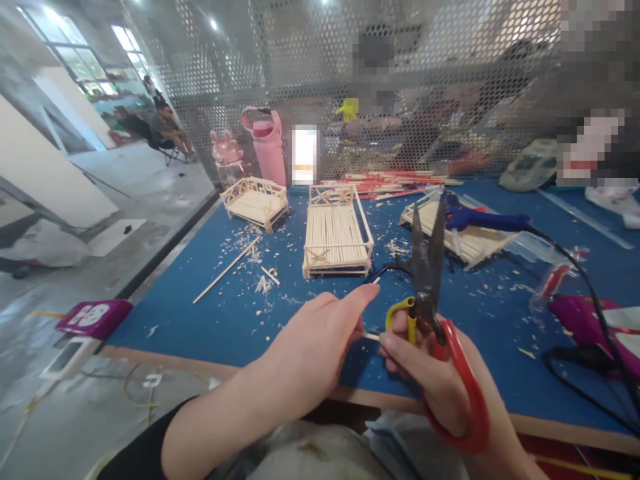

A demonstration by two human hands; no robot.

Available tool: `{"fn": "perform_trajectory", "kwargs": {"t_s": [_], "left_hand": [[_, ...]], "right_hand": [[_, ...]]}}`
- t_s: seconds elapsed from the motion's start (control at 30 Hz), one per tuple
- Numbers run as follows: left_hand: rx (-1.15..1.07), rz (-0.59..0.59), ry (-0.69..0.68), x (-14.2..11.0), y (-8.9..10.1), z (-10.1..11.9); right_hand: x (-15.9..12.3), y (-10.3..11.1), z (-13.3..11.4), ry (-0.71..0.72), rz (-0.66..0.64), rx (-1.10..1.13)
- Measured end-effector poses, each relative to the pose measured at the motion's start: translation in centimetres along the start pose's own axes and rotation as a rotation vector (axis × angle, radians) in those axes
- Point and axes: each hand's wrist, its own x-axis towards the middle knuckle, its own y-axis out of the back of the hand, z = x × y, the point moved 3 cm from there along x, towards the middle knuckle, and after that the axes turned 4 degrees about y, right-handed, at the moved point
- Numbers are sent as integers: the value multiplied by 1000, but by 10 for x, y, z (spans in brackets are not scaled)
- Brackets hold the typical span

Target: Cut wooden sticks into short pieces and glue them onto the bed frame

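Observation:
My left hand [323,340] is closed, pinching a thin wooden stick [371,337] low over the table's front part. The fingers of my right hand [440,370] curl round a pair of scissors [427,267] with red and yellow handles; its blades point up, slightly apart. My right thumb and a finger also meet the stick's other end. Just beyond my hands stands a small bed-like model [337,230] built of sticks. Another stick model [255,203] with railings is at the back left. A third stick structure [467,243] lies partly hidden behind the scissors and a blue glue gun [480,217].
Red and pale sticks [390,183] are piled by the perforated metal screen [210,60]. Two pink bottles stand at the back left. Shavings and a loose stick [227,270] lie on the blue tabletop [200,333]. A black cord [585,267] runs along the right. People sit beyond.

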Motion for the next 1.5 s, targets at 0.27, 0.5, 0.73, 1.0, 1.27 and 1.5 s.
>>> {"fn": "perform_trajectory", "kwargs": {"t_s": [0.27,0.5,0.73,1.0,1.27,1.5], "left_hand": [[-40,-18,4,0,-1,-2],[-491,181,331,-1,-13,-2],[-1098,98,526,3,-46,2],[-903,55,549,2,-32,-11],[-681,85,503,-2,-24,-7],[-686,32,520,-1,-26,-2]], "right_hand": [[-1,-2,10,-60,26,70],[9,-13,17,-191,38,547],[9,-24,21,-154,37,542],[6,32,2,144,-157,-312],[3,39,3,198,-340,-765],[0,32,-8,358,-326,-816]]}}
